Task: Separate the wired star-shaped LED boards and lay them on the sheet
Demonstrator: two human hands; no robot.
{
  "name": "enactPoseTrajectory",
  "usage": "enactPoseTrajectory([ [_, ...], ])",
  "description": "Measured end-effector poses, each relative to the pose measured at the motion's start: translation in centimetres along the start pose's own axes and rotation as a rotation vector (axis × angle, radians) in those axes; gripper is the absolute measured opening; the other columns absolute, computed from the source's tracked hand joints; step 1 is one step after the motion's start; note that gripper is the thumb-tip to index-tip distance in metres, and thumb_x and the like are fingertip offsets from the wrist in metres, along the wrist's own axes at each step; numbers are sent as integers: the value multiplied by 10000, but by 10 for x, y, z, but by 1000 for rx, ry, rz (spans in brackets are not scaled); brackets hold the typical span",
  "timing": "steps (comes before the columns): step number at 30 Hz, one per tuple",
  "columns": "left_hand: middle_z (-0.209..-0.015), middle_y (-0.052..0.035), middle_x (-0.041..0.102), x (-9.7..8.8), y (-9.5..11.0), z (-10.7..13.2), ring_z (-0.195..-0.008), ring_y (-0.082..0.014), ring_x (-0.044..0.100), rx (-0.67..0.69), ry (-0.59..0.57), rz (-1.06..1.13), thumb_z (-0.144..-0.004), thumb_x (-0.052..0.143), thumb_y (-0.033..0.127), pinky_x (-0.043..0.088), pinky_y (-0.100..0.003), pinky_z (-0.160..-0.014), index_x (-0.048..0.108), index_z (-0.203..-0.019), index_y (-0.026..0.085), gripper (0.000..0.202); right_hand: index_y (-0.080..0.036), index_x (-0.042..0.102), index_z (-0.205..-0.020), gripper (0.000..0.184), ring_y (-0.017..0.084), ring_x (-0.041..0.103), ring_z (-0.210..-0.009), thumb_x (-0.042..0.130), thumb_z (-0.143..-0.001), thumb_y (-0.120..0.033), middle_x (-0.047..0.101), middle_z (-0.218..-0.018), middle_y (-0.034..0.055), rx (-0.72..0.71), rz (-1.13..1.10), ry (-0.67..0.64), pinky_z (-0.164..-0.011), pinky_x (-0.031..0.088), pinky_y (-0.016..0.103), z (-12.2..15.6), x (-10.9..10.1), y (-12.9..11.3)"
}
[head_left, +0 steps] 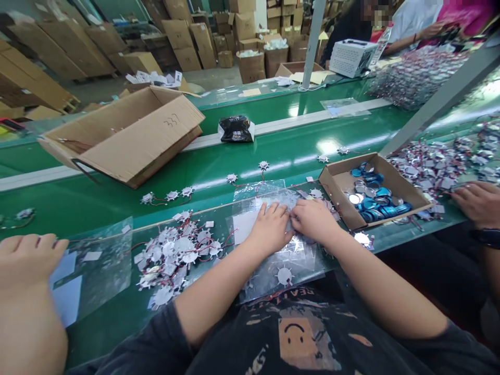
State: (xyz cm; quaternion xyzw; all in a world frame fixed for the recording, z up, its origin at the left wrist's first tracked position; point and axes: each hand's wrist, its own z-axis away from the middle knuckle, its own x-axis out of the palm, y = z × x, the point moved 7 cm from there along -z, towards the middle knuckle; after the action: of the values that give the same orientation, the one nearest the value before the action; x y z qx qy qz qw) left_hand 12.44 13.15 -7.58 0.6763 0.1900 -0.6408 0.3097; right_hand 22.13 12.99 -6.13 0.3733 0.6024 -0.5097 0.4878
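My left hand [269, 226] lies flat with fingers spread on a clear plastic bag [281, 265] at the table's near edge. My right hand [312, 220] sits beside it, fingers curled and pinching the bag's top edge. A round silver star-shaped LED board [284, 274] shows through the bag below my hands. To the left lies a pile of several such boards with red wires [175, 258].
A small cardboard tray [390, 174] with blue and silver discs stands to the right. A large open box [128, 135] and a black packet [236, 128] rest on the green belt [273, 151]. Co-workers' hands [478, 203] and arm [27, 291] flank me. More clear bags [94, 265] lie left.
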Motion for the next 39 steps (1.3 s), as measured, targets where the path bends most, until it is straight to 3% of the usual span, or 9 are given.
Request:
enactPoseTrajectory([
  [7,-1562,-114,370,-11,-12,15,-1458,-325,269,-26,-1,139,-950,495,374,200,-595,-1182,420,-1435,180,527,-178,665,-806,112,141,593,-785,582,-852,-235,634,-814,24,-116,-357,-21,-733,444,252,34,-13,8],
  [9,-1488,-122,457,-20,-8,30,-1391,-308,372,1,26,185,-933,526,329,294,-543,-1150,470,-1386,187,478,-180,651,-781,130,132,579,-725,575,-857,-253,620,-777,17,-97,-515,-48,-680,446,245,48,-14,9],
  [14,-1198,-80,614,-13,31,72,-1127,-303,550,282,-230,219,-808,700,320,467,-491,-955,621,-1159,228,371,-183,638,-726,87,129,530,-668,635,-804,-222,580,-727,2,-53,-891,-131,-653,419,266,72,-15,-2],
  [18,-1107,-95,641,-10,29,81,-1081,-294,570,246,-202,263,-793,673,166,479,-472,-927,620,-1009,160,222,-187,636,-738,71,123,512,-672,645,-809,-183,567,-738,-2,-113,-1022,-126,-645,406,262,80,-27,-17],
  [20,-971,-67,661,-11,16,80,-940,-239,616,130,-147,427,-818,649,147,517,-404,-831,610,-948,162,136,-189,627,-760,72,128,520,-700,640,-830,-187,563,-764,3,-142,-1088,-78,-664,410,269,82,-36,-20],
  [23,-960,-37,670,-25,-7,82,-877,-176,641,-9,91,711,-838,655,139,535,-334,-788,601,-1050,195,227,-195,623,-809,82,140,532,-754,640,-875,-239,559,-815,15,-155,-1230,26,-697,421,285,83,-47,-20],
  [29,-1078,-48,597,-60,-2,98,-1063,-158,596,190,397,649,-831,564,-3,518,-326,-902,653,-910,218,251,-197,614,-802,162,109,572,-686,711,-841,-321,600,-888,12,94,-1683,44,-637,452,261,75,-33,-19],
  [34,-1305,-56,519,-70,6,107,-1142,-179,568,250,531,542,-853,555,9,521,-378,-945,695,-876,243,274,-193,602,-833,236,109,606,-662,768,-777,-350,619,-823,-1,153,-1725,67,-612,479,246,68,-27,-30],
  [39,-1252,-39,635,-64,2,105,-1034,-139,656,124,471,713,-840,512,-17,557,-327,-899,672,-871,229,295,-206,593,-978,243,100,594,-706,742,-790,-241,626,-813,-7,43,-1444,156,-648,502,232,68,-46,-46],
])
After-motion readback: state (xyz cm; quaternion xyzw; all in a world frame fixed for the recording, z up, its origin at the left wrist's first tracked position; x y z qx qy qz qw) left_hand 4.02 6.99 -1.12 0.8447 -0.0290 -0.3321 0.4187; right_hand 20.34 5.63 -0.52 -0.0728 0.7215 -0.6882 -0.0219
